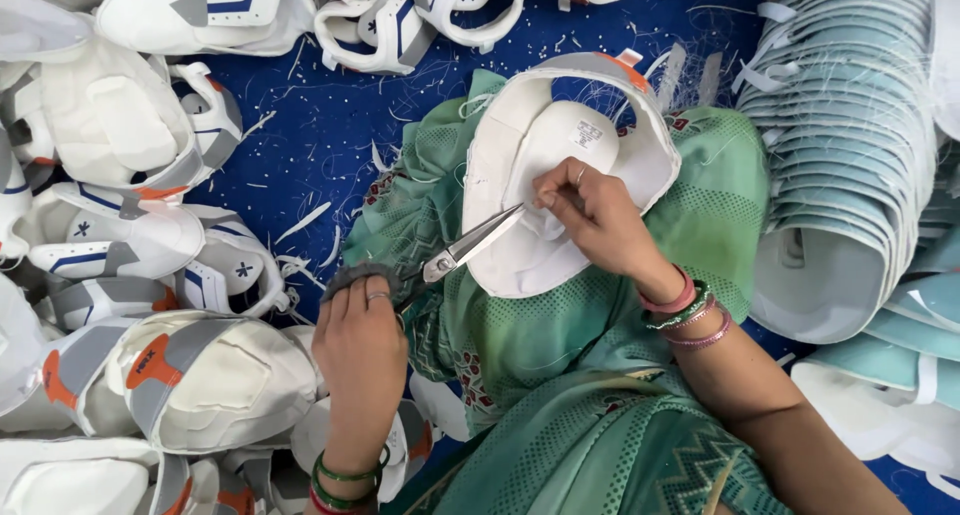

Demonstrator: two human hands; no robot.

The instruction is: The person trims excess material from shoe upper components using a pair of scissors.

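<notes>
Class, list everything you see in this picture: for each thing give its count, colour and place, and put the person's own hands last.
Shoe upper being worked on: one, white with a grey and orange edge, on the person's lap at centre.
Scissors: one pair, silver blades, tips at the upper's left edge.
Loose shoe uppers: many, white with grey, blue and orange patches, heaped on the left and along the top.
Stacked pieces: many, pale teal and white, piled at right.
Floor cloth: one, blue, strewn with white threads and scraps.
Garment: green, patterned, over the lap.
Bangles: several, pink and green, on both wrists.
Left hand: holds the scissors' handles.
Right hand: fingers press on the upper.
</notes>
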